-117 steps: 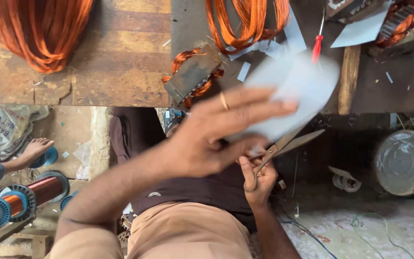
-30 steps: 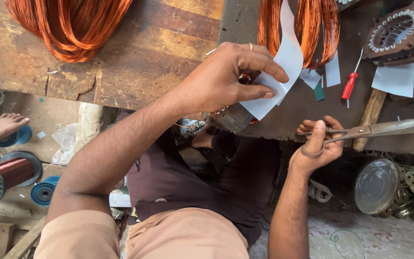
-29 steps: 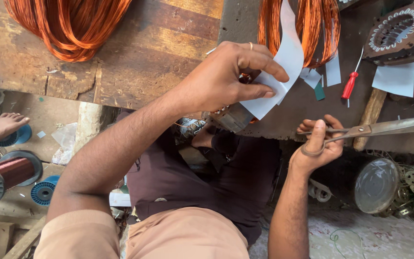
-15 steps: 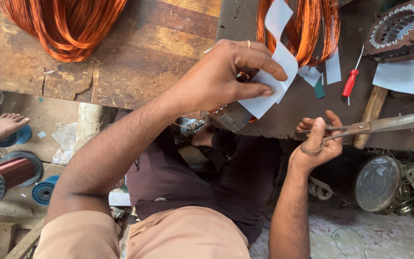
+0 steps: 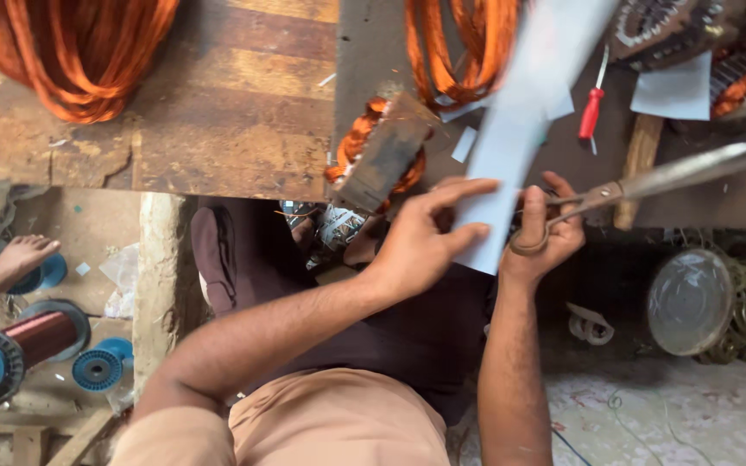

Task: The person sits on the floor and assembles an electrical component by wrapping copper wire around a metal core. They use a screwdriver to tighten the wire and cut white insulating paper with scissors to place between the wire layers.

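Long pale-blue paper strip [image 5: 511,155] (motion-blurred) upright over workbench edge, pinched by left hand [image 5: 420,246]. Right hand [image 5: 541,233] grips steel scissors [image 5: 649,183] just beside. Round clear-lidded tin [image 5: 691,302] on floor, contents unclear.

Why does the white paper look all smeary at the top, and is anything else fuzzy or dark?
In the head view, the white paper strip is smeared by motion blur, most near the top edge; the scissors blades look slightly soft too. The left hand and right hand stay fairly sharp. The wooden bench is evenly lit in soft light, while the space under it falls into deep shadow.
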